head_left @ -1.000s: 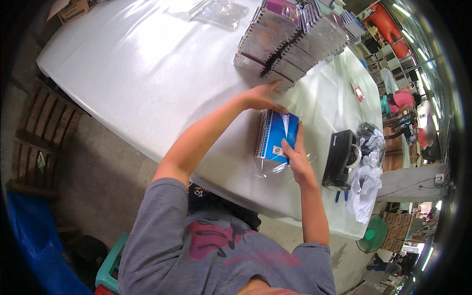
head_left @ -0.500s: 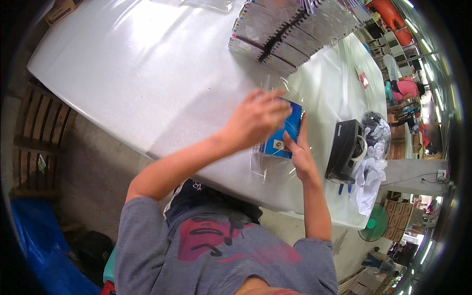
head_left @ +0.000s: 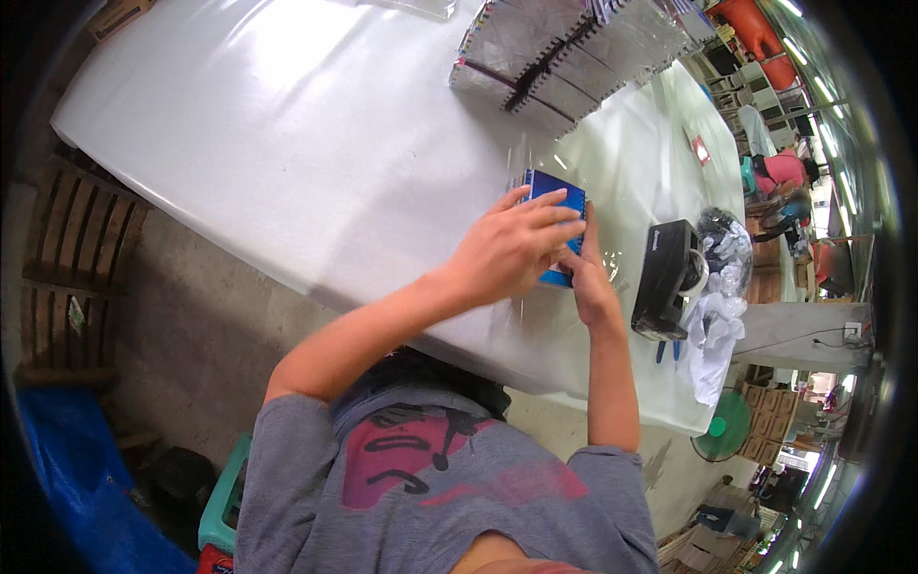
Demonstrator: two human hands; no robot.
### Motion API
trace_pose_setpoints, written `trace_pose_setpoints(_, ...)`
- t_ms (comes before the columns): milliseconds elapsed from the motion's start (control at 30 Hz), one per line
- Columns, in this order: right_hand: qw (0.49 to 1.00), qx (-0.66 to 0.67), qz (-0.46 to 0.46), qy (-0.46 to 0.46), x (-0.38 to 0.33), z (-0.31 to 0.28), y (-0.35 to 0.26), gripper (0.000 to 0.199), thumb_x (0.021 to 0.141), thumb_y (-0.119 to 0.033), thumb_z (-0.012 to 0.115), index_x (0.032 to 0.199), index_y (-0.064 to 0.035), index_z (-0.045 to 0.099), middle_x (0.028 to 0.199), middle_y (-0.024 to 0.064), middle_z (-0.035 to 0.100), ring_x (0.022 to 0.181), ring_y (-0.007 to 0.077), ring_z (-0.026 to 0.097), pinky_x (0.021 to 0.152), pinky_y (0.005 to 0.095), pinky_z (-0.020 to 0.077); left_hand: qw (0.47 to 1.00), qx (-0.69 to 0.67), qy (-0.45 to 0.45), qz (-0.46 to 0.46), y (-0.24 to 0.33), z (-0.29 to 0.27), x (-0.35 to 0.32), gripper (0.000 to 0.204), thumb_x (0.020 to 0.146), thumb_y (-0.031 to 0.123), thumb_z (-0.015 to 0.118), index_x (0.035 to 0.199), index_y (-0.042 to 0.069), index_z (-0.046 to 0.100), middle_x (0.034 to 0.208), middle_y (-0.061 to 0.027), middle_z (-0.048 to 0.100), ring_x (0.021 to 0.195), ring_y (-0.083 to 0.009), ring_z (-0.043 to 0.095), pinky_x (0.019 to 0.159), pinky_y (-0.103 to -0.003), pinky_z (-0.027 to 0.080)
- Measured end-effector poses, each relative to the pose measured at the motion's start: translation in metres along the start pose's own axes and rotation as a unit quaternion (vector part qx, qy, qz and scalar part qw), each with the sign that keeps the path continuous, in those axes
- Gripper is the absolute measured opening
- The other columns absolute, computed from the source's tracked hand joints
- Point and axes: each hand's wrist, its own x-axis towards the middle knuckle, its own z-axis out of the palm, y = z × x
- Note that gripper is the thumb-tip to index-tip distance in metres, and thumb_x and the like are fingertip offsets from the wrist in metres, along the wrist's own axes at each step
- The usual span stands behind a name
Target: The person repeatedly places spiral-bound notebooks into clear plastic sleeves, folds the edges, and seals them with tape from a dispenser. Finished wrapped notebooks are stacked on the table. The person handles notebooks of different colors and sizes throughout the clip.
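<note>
A blue spiral notebook (head_left: 555, 185), with clear plastic film about its edges, rests on the white-covered table (head_left: 316, 182) in front of me. It may be one of a small stack; my fingers hide much of it. My left hand (head_left: 512, 241) lies across its cover, fingers stretched and slightly spread, gripping nothing. Along the notebook's right edge, my right hand (head_left: 590, 277) holds it, the thumb over the near corner and the fingers along the side.
Beyond the notebook stands a large stack of plastic-wrapped spiral notebooks (head_left: 535, 67). At right are a black tape dispenser (head_left: 665, 277), a blue-handled tool (head_left: 667, 351) and crumpled white plastic (head_left: 715, 344). A green fan (head_left: 724, 426) stands past the table edge. Other people are farther off.
My left hand, blurred and raised over the notebook before, has come down toward me and now lies over its cover. The right hand still holds the notebook's right side.
</note>
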Motion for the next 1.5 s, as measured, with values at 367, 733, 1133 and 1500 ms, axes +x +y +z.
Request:
trace_pose_setpoints(367,0.906,-0.313,-0.087,0.270,-0.019,-0.053,0.037,0.077,0.088,-0.033,0.062,0.146,-0.0045,0.021,0.147,0.0222,0.027,0.133,0.0346,0.032,0.106,0.0422,0.0305,0.949,0.038,-0.271,-0.157,-0.006,0.003,0.017,0.066,0.079,0.048,0.066,0.133,0.014,0.049,0.147,0.0003,0.038,0.138,-0.0180,0.028,0.103,-0.061,0.028)
trace_pose_setpoints(733,0.981,0.088,0.028,0.171,-0.041,-0.080,0.060,0.058,0.079,-0.025,0.074,0.127,-0.0024,0.052,0.087,0.0046,0.055,0.078,0.0184,0.055,0.073,0.0328,0.0460,0.933,0.016,-0.298,-0.202,0.008,-0.006,0.029,0.075,0.081,0.031,0.069,0.144,0.024,0.030,0.142,0.0000,0.037,0.132,-0.0217,0.036,0.094,-0.057,0.039)
trace_pose_setpoints(1133,0.965,0.028,-0.077,0.248,-0.031,-0.054,0.059,0.076,0.074,0.000,0.070,0.141,-0.0030,0.033,0.096,0.0124,0.062,0.072,0.0215,0.060,0.064,0.0290,0.0493,0.936,0.031,-0.300,-0.179,0.021,0.004,0.040,0.092,0.074,0.009,0.072,0.147,0.030,0.019,0.125,-0.0076,0.047,0.117,-0.0284,0.047,0.090,-0.046,0.046)
trace_pose_setpoints(1500,0.971,-0.111,-0.174,0.122,-0.055,0.022,-0.006,0.070,0.079,0.008,0.061,0.141,-0.0132,0.036,0.106,0.0133,0.065,0.077,0.0157,0.065,0.065,0.0289,0.0518,0.952,0.047,-0.290,-0.082,0.003,0.028,0.036,0.076,0.067,0.004,0.074,0.136,0.009,0.042,0.115,-0.0139,0.054,0.109,-0.0340,0.051,0.097,-0.045,0.041)
